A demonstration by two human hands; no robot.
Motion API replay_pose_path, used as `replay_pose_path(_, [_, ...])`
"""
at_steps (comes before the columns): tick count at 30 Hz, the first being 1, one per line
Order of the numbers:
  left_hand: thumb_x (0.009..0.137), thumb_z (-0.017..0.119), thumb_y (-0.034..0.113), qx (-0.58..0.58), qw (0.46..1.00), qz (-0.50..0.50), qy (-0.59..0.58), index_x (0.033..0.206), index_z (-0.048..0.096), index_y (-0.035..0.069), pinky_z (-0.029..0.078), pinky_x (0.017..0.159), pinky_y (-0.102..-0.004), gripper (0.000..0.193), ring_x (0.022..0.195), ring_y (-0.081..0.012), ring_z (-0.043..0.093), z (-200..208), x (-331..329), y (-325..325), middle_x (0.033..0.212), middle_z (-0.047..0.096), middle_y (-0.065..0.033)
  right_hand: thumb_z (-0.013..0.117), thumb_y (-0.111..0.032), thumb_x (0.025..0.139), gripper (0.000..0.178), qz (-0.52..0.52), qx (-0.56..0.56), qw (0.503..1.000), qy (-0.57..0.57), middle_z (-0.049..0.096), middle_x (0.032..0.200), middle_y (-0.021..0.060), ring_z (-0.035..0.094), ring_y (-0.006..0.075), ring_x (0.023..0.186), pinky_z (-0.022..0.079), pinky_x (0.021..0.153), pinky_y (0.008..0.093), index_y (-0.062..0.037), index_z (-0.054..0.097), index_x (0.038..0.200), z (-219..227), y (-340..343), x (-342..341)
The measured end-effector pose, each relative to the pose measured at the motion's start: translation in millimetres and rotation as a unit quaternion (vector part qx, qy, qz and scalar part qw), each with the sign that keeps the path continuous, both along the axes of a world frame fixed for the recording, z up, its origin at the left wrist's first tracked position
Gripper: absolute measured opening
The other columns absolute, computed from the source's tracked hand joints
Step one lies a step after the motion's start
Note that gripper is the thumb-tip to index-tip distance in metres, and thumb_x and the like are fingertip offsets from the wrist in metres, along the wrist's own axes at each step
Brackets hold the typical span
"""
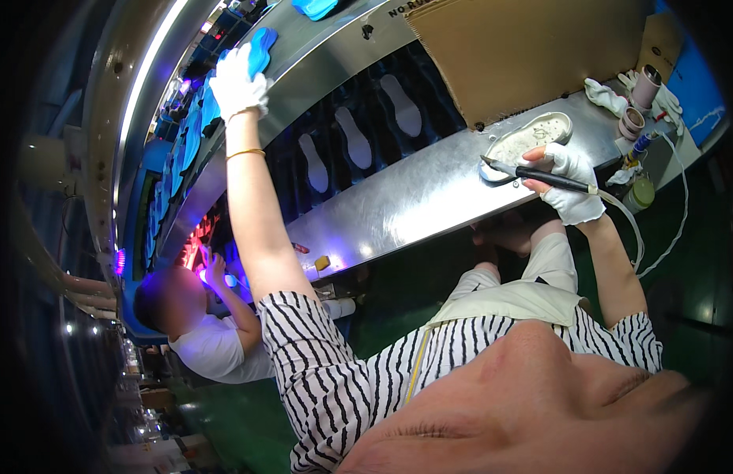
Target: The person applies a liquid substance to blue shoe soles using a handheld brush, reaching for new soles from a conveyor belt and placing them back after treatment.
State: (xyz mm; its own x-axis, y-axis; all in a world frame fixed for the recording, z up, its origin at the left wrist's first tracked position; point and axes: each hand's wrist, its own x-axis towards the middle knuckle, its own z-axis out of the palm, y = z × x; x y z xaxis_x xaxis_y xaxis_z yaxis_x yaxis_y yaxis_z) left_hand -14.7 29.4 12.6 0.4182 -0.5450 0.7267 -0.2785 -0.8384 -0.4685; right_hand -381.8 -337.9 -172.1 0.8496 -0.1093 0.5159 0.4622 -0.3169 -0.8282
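My left hand (pixel 240 85), in a white glove, is stretched out to the conveyor at the upper left. Its fingers reach along a blue sole-shaped piece (pixel 261 50), with the thumb apart; whether it grips the piece is not clear. In my right hand (pixel 570 183), which wears a white glove with bare fingertips, is a black-handled pen-like tool (pixel 552 178) with a metal tip and a pale cord. That tip is over the near left rim of a white oval dish (pixel 532 141) with dark specks inside.
Several grey sole shapes (pixel 354 138) lie in a dark tray behind the metal ledge (pixel 390 213). A cardboard sheet (pixel 532 55) stands at the back. Thread spools (pixel 645 87), gloves (pixel 606 98) and a jar (pixel 640 194) are at right. A co-worker (pixel 224 340) sits at lower left.
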Motion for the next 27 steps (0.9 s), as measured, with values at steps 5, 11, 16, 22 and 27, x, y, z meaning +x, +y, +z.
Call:
replay_pose_path(5, [0.073, 0.071, 0.053, -0.129, 0.953, 0.055, 0.268, 0.143, 0.042, 0.018, 0.029, 0.11, -0.0507, 0.083, 0.131, -0.0305, 0.044, 10, 25, 33, 0.144, 0.046, -0.0105, 0.075, 0.007, 0.072, 0.031, -0.018, -0.029, 0.999, -0.02, 0.066, 0.091, 0.007, 0.063, 0.0132, 0.081, 0.05, 0.074, 0.0254, -0.0016, 0.062, 0.099, -7, 7, 14])
replay_pose_path(11, [0.077, 0.063, 0.063, -0.214, 0.893, 0.054, 0.392, 0.134, 0.053, 0.011, 0.04, 0.104, -0.0373, 0.078, 0.122, -0.0328, 0.052, 6, 41, 51, 0.132, 0.056, -0.0156, 0.073, 0.008, 0.074, 0.028, 0.025, 0.055, 0.994, 0.092, 0.066, 0.09, 0.0064, 0.063, 0.0121, 0.08, 0.051, 0.075, 0.0245, -0.0018, 0.063, 0.099, -2, 15, 26])
replay_pose_path(16, [0.081, 0.061, 0.058, -0.202, 0.902, 0.135, 0.357, 0.132, 0.056, 0.017, 0.044, 0.099, -0.0358, 0.065, 0.118, -0.0318, 0.056, 4, 57, 88, 0.128, 0.059, -0.013, 0.071, 0.009, 0.076, 0.028, 0.038, 0.036, 0.994, 0.093, 0.066, 0.089, 0.0064, 0.063, 0.0109, 0.079, 0.051, 0.073, 0.0233, -0.0012, 0.062, 0.1, 2, 23, 34])
replay_pose_path(22, [0.076, 0.074, 0.04, -0.267, 0.912, 0.192, 0.246, 0.122, 0.061, 0.009, 0.048, 0.089, -0.033, 0.057, 0.1, -0.0243, 0.065, 1, 61, 136, 0.109, 0.068, -0.0125, 0.074, 0.005, 0.076, 0.03, -0.014, 0.062, 0.992, 0.109, 0.067, 0.089, 0.006, 0.063, 0.0107, 0.08, 0.05, 0.076, 0.0236, -0.0016, 0.062, 0.102, -13, 17, 41])
replay_pose_path(27, [0.073, 0.077, 0.027, -0.291, 0.939, 0.109, 0.148, 0.098, 0.067, 0.007, 0.048, 0.089, -0.0318, 0.034, 0.096, -0.025, 0.065, -13, 21, 120, 0.101, 0.069, -0.0121, 0.075, 0.003, 0.076, 0.029, 0.014, 0.114, 0.987, 0.115, 0.066, 0.089, 0.0052, 0.062, 0.0097, 0.078, 0.05, 0.073, 0.0226, -0.0022, 0.061, 0.101, -25, 19, 40])
